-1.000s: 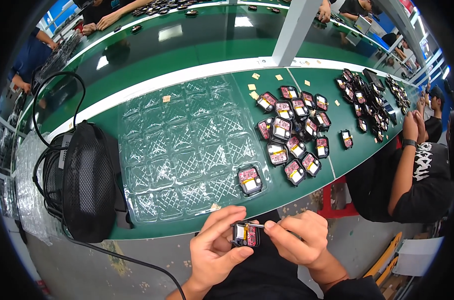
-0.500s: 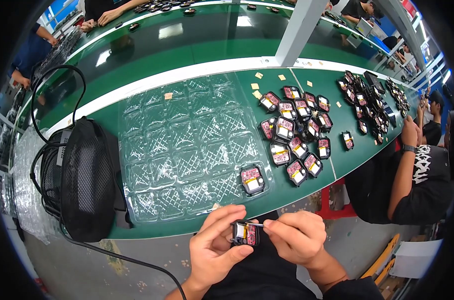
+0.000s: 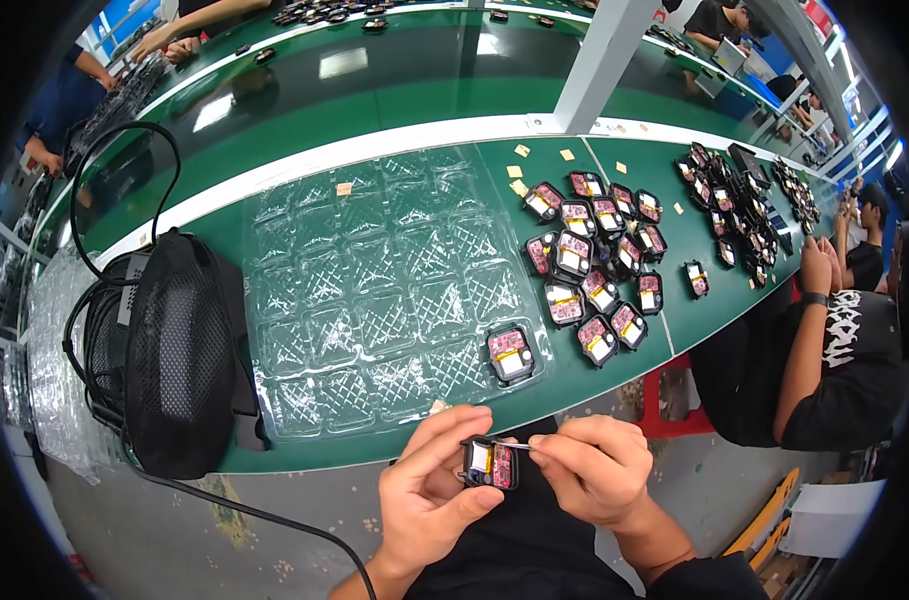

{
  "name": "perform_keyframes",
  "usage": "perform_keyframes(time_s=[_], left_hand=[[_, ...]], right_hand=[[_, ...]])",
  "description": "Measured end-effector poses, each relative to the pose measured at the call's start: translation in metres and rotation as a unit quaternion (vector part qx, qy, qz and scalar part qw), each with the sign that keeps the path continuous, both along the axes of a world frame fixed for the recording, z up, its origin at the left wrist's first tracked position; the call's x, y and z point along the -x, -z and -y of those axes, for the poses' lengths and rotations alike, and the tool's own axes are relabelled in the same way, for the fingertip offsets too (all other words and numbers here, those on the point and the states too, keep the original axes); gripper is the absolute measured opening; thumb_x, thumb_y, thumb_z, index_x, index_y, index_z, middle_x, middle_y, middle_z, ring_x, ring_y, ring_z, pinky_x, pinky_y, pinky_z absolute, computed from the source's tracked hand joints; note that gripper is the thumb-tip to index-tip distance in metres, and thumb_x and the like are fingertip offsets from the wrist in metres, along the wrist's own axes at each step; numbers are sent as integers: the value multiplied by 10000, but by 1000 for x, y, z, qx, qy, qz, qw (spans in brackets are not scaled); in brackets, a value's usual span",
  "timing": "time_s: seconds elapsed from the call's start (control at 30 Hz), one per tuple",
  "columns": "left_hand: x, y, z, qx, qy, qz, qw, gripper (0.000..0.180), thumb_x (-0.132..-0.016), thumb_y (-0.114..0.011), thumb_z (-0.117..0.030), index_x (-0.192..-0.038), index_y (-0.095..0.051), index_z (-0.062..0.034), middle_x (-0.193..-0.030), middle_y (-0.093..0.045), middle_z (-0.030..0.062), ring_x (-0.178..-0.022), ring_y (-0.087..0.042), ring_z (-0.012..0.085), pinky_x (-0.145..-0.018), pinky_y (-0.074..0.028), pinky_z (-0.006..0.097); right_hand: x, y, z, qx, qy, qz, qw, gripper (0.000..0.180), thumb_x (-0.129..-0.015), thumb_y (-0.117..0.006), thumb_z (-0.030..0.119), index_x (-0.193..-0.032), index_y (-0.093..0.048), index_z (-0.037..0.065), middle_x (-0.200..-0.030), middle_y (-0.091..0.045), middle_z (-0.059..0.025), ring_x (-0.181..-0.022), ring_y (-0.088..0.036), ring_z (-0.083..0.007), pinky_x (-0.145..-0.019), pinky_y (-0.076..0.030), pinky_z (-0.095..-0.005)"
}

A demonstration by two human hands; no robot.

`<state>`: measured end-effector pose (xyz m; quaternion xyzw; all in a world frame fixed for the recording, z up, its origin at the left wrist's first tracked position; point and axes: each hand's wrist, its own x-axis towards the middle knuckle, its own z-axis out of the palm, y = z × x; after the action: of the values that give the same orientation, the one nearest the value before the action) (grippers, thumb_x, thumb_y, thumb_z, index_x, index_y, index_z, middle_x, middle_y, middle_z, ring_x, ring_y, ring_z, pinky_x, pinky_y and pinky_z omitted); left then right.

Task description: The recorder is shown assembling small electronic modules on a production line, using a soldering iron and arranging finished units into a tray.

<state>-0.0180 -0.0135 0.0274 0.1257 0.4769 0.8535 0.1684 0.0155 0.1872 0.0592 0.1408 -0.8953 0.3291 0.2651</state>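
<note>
My left hand (image 3: pixel 429 490) is closed around a small black-cased electronic module (image 3: pixel 491 466), with its inside facing up. A pink circuit board, a white block and a yellow strip show inside the case. My right hand (image 3: pixel 599 475) pinches a thin metal tool (image 3: pixel 514 445), whose tip reaches over the upper edge of the case. The exact kind of tool is too small to make out. Beyond my hands lies a clear plastic blister tray (image 3: pixel 374 330) with square pockets. One similar module (image 3: pixel 509 353) sits in its near right corner pocket.
Several open modules (image 3: pixel 594 290) are piled right of the tray. Left stands a black mesh bag (image 3: pixel 179 350) with a black cable (image 3: pixel 274 515) running past my left arm. A grey post (image 3: pixel 599 70) rises beyond the green bench (image 3: pixel 664 330). A co-worker (image 3: pixel 834 350) sits at right.
The metal tool has shifted slightly at the case's upper edge, and my right hand has moved little. The module stays in my left hand. A co-worker's hand across the line has moved left.
</note>
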Motion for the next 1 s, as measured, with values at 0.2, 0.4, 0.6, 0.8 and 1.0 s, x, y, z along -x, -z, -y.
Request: perform_keyframes(time_s=[0.2, 0.4, 0.6, 0.8, 1.0], left_hand=[[1, 0, 3, -6, 3, 11, 1000, 649, -895, -859, -64, -1439, -561, 128, -1530, -465, 198, -1299, -616, 290, -1064, -550, 390], [3, 0, 4, -8, 2, -11, 1000, 644, -896, -851, -42, -1442, -558, 133, -1534, -462, 201, -1307, -601, 277, -1070, -537, 382], [2, -2, 5, -3, 4, 1, 1000, 650, -893, -851, -29, -1448, -553, 132, -1539, -455, 196, -1290, -603, 261, -1055, -538, 373], [1, -2, 5, 2, 7, 9, 1000, 651, -897, -848, -33, -1452, -549, 130, -1538, -455, 190, -1282, -607, 254, -1051, -539, 370], [1, -1, 7, -9, 2, 3, 1000, 645, -900, -846, -36, -1451, -553, 126, -1539, -456, 186, -1282, -604, 250, -1062, -528, 371]], right_hand=[[2, -4, -1, 7, -13, 10, 1000, 278, -726, -892, 17, -980, -787, 61, -839, -664, -32, -618, -654, -177, -523, -501, -299], [2, -3, 1, 3, 0, 8, 1000, 238, -740, -887, 50, -961, -801, 70, -804, -659, -41, -595, -615, -172, -521, -478, -301], [2, 1, 6, -43, -1, -31, 999, 271, -730, -889, 31, -983, -796, 63, -816, -645, -35, -574, -595, -173, -506, -450, -305], [3, 4, 4, -22, -9, -27, 999, 297, -737, -880, 8, -1017, -792, 55, -857, -668, -28, -590, -605, -157, -503, -461, -294], [3, 1, 4, 53, -9, 41, 998, 221, -768, -885, 54, -971, -799, 70, -837, -688, -49, -609, -631, -166, -535, -488, -296]])
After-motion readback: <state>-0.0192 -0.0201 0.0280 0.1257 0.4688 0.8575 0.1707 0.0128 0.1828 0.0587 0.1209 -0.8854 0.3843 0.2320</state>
